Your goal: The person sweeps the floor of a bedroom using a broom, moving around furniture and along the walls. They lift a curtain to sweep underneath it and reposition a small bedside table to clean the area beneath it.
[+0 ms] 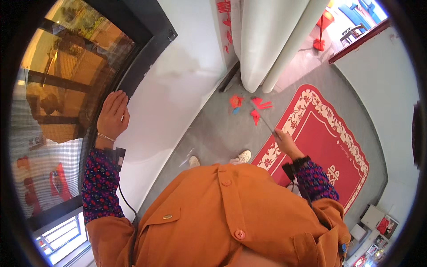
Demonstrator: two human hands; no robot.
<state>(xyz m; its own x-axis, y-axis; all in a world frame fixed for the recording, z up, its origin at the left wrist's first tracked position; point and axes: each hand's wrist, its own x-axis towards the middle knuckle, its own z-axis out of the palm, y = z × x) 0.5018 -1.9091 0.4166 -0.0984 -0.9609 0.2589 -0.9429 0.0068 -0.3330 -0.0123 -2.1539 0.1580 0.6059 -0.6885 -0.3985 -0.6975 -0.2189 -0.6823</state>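
My left hand [113, 115] lies against the dark window frame [138, 75] at the left, fingers side by side, with nothing seen in it. My right hand [285, 142] grips a thin grey stick [267, 124] that points up and left over the floor. Near the stick's far end lie bright red paper-like scraps [262, 102] and another red piece [255, 116]. A crumpled red item [236, 100] and a small blue piece [236, 110] are to their left. What the far tip touches cannot be told.
A red patterned mat [313, 133] covers the floor at the right. Pale curtains [267, 43] hang ahead beside a doorway, where a red-bristled broom [319, 44] stands. Red decorations [227, 23] hang by the white wall. Boxes [373, 216] and small items are at the lower right.
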